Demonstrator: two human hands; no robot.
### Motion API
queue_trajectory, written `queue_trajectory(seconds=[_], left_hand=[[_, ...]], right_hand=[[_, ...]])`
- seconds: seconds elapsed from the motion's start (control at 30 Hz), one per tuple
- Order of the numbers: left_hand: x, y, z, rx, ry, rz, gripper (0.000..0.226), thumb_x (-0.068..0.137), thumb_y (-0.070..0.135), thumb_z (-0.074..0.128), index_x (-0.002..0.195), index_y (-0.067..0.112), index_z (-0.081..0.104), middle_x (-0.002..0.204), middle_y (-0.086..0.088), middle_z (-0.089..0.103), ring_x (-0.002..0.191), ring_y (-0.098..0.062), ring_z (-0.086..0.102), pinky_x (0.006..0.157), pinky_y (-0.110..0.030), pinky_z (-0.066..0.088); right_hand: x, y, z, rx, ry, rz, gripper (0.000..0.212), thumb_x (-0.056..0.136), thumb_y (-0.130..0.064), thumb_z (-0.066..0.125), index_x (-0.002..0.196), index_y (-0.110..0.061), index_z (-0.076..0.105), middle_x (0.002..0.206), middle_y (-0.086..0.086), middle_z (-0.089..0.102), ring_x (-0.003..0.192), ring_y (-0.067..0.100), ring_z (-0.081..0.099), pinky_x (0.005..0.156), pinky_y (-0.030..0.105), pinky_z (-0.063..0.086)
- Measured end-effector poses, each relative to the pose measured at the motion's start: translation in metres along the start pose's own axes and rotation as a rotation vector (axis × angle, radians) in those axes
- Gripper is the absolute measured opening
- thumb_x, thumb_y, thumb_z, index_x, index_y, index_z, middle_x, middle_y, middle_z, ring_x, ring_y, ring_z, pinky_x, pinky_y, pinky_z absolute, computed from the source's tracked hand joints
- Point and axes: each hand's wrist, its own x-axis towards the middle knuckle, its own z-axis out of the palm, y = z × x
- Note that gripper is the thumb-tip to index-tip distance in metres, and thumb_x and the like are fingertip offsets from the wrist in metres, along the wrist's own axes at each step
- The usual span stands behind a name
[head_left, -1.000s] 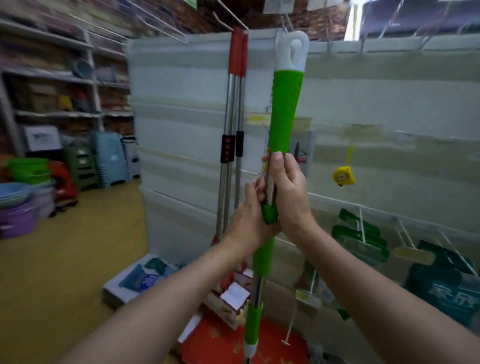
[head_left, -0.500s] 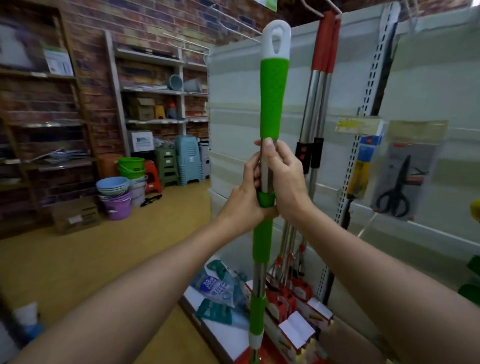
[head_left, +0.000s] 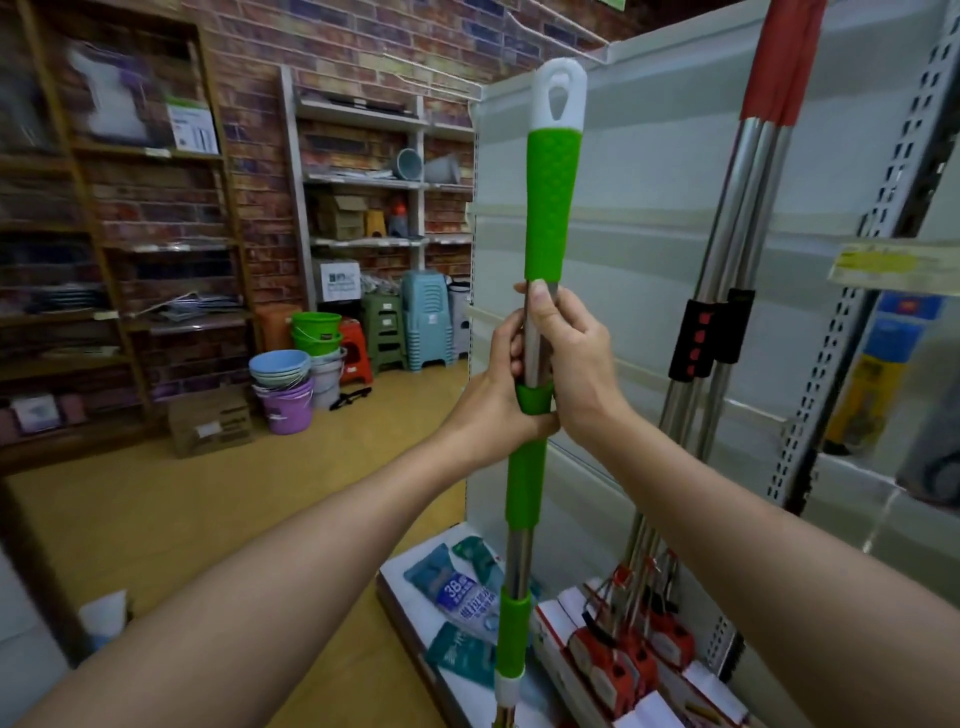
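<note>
I hold a green mop pole (head_left: 550, 202) upright in front of me. It has a green rubber grip, a white loop cap at the top and a steel shaft with green sleeves lower down. My left hand (head_left: 493, 400) grips the shaft around a green collar from the left. My right hand (head_left: 571, 358) grips the bare steel section just above it, thumb pointing up along the shaft. The pole's lower end runs out of the frame at the bottom.
Red-topped steel mop poles (head_left: 727, 249) hang on the white shop rack (head_left: 649, 171) to the right, their boxed heads (head_left: 639, 649) at floor level. Packets (head_left: 462, 597) lie on the rack's base. Stacked buckets (head_left: 288, 384), stools and brick-backed shelves stand at the back left beyond open wooden floor.
My view has swung left, so the rack and red poles now sit to the right of the green pole. Both hands keep the same hold on the pole.
</note>
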Motion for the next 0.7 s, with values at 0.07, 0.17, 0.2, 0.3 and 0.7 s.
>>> queue_trajectory(seconds=[0.07,0.17,0.2,0.3,0.7], left_hand=[[0.009,-0.014,-0.005,-0.024,-0.005,-0.006,0.108,0.066,0.022,0.08,0.134,0.057,0.003,0.099,0.045,0.043,0.096,0.013,0.055,0.075,-0.023,0.057],[0.022,-0.038,-0.013,-0.043,-0.011,0.002,0.107,0.068,0.023,0.08,0.135,0.056,0.003,0.099,0.044,0.044,0.09,0.019,0.053,0.071,-0.012,0.054],[0.027,-0.046,-0.016,-0.052,-0.022,0.01,0.108,0.069,0.023,0.08,0.136,0.054,0.002,0.1,0.042,0.044,0.09,0.018,0.053,0.07,-0.009,0.052],[0.046,-0.07,-0.025,-0.106,-0.081,0.045,0.11,0.07,0.022,0.08,0.141,0.047,-0.002,0.108,0.036,0.041,0.095,0.017,0.052,0.072,-0.007,0.05],[0.141,-0.127,-0.036,-0.183,-0.288,0.154,0.091,0.078,0.017,0.072,0.141,0.023,0.006,0.123,-0.003,0.052,0.098,-0.013,0.057,0.083,-0.027,0.051]], right_hand=[[0.011,0.011,0.005,-0.016,0.004,-0.003,0.018,0.096,-0.031,0.051,0.097,-0.017,0.063,0.063,0.005,0.055,0.054,0.016,0.052,0.054,0.028,0.05],[0.029,0.029,0.015,-0.067,0.03,-0.019,0.017,0.095,-0.031,0.051,0.096,-0.018,0.062,0.062,0.004,0.055,0.055,0.016,0.053,0.054,0.029,0.05],[0.035,0.035,0.019,-0.092,0.047,-0.03,0.017,0.095,-0.031,0.051,0.095,-0.018,0.062,0.062,0.002,0.055,0.054,0.016,0.053,0.054,0.029,0.05],[0.056,0.056,0.031,-0.202,0.154,-0.091,0.016,0.095,-0.033,0.052,0.091,-0.022,0.063,0.059,-0.005,0.058,0.054,0.013,0.055,0.056,0.034,0.051],[0.139,0.102,0.05,-0.515,0.624,-0.252,0.025,0.094,-0.039,0.052,0.089,-0.016,0.061,0.053,0.004,0.052,0.051,0.023,0.051,0.059,0.051,0.046]])
